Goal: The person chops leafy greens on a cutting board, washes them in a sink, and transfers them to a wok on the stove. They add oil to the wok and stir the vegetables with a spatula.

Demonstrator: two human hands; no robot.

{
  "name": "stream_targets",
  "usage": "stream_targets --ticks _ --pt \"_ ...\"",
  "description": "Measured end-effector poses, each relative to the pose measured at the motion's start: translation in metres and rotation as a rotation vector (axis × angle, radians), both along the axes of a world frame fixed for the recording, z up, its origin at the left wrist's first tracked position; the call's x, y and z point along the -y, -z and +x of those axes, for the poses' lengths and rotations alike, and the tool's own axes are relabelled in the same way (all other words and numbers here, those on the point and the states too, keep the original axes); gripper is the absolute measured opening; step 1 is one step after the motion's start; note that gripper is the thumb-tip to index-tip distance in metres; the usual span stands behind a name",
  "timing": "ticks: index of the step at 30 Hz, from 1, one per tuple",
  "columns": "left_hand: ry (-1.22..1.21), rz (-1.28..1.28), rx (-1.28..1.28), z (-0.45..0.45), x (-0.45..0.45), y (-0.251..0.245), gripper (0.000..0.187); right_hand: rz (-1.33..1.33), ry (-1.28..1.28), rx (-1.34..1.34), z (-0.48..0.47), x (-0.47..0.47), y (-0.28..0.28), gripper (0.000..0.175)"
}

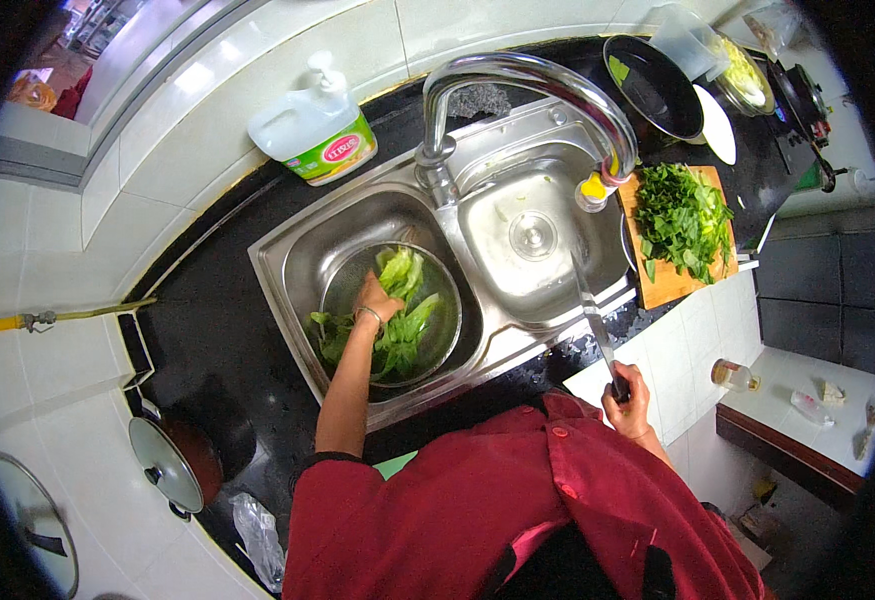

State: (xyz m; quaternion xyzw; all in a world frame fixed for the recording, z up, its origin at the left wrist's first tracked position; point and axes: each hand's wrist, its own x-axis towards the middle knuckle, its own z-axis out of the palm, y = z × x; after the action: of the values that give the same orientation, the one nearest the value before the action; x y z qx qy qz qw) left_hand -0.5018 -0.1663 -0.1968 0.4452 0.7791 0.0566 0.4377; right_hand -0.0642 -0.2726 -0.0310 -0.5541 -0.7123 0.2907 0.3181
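Observation:
My left hand reaches into a round metal colander or basin in the left sink bowl and is closed on leafy greens. More green leaves lie in the basin around it. My right hand grips the dark handle of a knife, whose blade points up and away over the front edge of the right sink bowl. Right of that bowl, chopped greens are heaped on a wooden cutting board.
A curved chrome faucet arches over the right bowl. Behind the left bowl stands a soap jug with a pump. A black pan, a white plate and a bowl of pale cabbage are at the back right. A lidded pot sits at lower left.

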Motion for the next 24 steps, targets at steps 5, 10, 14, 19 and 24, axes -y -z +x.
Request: stream_targets --ticks 5,10,14,19,24 --pt "0.211 0.137 -0.522 0.029 0.017 0.047 0.07 -0.002 -0.037 0.049 0.003 0.002 0.001 0.047" --pt "0.374 0.163 -0.761 0.067 0.044 0.067 0.099 -0.004 -0.037 0.079 0.006 0.003 0.0 0.05" --pt "0.328 -0.026 -0.54 0.071 0.041 0.049 0.118 -0.002 -0.034 0.064 0.003 0.001 0.001 0.05" --pt "0.185 0.015 -0.454 0.058 0.024 0.053 0.099 0.0 -0.064 0.093 0.002 -0.002 0.0 0.05" --pt "0.021 0.12 -0.422 0.03 0.015 0.06 0.077 -0.022 -0.072 0.11 0.006 0.004 -0.005 0.048"
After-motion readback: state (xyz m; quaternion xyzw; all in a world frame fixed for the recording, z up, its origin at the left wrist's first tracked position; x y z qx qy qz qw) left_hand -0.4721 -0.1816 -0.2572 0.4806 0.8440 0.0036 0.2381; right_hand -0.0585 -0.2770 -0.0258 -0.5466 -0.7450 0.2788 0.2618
